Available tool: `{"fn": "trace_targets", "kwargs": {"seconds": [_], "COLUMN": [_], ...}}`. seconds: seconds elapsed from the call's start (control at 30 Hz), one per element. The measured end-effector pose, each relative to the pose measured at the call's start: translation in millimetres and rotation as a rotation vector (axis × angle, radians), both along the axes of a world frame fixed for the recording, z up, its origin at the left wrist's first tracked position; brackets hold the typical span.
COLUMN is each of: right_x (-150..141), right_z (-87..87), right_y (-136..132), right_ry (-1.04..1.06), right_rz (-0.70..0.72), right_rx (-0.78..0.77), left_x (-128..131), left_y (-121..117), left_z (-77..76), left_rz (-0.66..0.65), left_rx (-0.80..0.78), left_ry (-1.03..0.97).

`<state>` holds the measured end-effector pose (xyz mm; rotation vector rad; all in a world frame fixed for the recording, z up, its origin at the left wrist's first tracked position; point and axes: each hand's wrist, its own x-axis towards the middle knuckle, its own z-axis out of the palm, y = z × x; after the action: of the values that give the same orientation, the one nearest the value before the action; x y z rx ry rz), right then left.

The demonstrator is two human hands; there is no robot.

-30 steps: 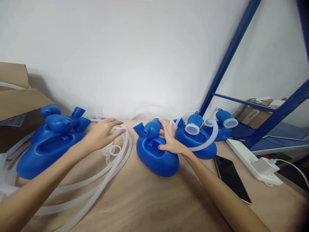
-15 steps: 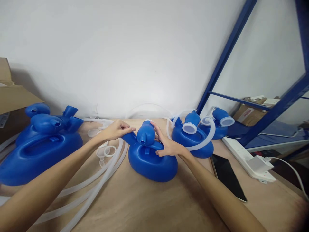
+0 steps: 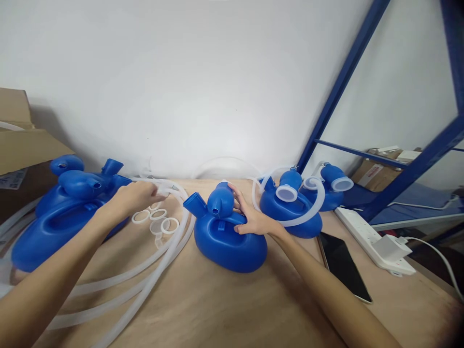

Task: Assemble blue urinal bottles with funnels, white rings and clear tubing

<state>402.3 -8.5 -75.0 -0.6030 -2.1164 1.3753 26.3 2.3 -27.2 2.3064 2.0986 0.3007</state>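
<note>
My right hand (image 3: 252,217) grips a blue plastic urinal bottle (image 3: 228,253) in the middle of the table, its fingers at the round neck piece and its thumb by the handle opening. The bottle's square-ended spout (image 3: 195,204) points up and left, and nothing touches it. My left hand (image 3: 136,199) hovers left of the bottle with curled fingers, over clear hoses (image 3: 154,278) and small white parts; what it pinches, if anything, is hidden. Just below that hand lie several white rings (image 3: 158,214) and a translucent cap with a strap (image 3: 157,238).
More blue bottles (image 3: 39,246) stand at left before an open carton (image 3: 32,145). To the right are two bottles (image 3: 290,217) fitted with hoses and white caps. A black tablet (image 3: 344,266), a power strip (image 3: 373,239) with a charger, and a blue metal rack (image 3: 340,82) are farther right.
My left hand has left the bottle's spout and moved left, over the rings and hoses. My right hand stays on the bottle. The view has shifted slightly.
</note>
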Motion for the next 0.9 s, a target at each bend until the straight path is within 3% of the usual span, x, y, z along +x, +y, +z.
{"fn": "trace_targets", "kwargs": {"seconds": [0.1, 0.27, 0.43, 0.67, 0.9], "right_x": [-9, -25, -28, -30, -43], "right_z": [0.7, -2.7, 6.6, 29.1, 27.3], "right_y": [-3, -10, 0, 40, 39], "right_ry": [-0.024, -0.089, -0.093, -0.042, 0.087], "right_rz": [-0.153, -0.478, -0.661, -0.688, -0.751], "right_rx": [-0.011, 0.052, 0.14, 0.097, 0.128], "left_x": [-3, 55, 109, 110, 111], "left_y": [-9, -33, -42, -27, -29], "left_z": [1.2, 23.1, 27.8, 9.9, 2.1], "left_rz": [0.046, -0.303, -0.49, -0.558, -0.589], "left_rx": [0.049, -0.035, 0.096, 0.065, 0.122], "left_ry": [0.035, -0.366, -0.273, -0.424, -0.451]}}
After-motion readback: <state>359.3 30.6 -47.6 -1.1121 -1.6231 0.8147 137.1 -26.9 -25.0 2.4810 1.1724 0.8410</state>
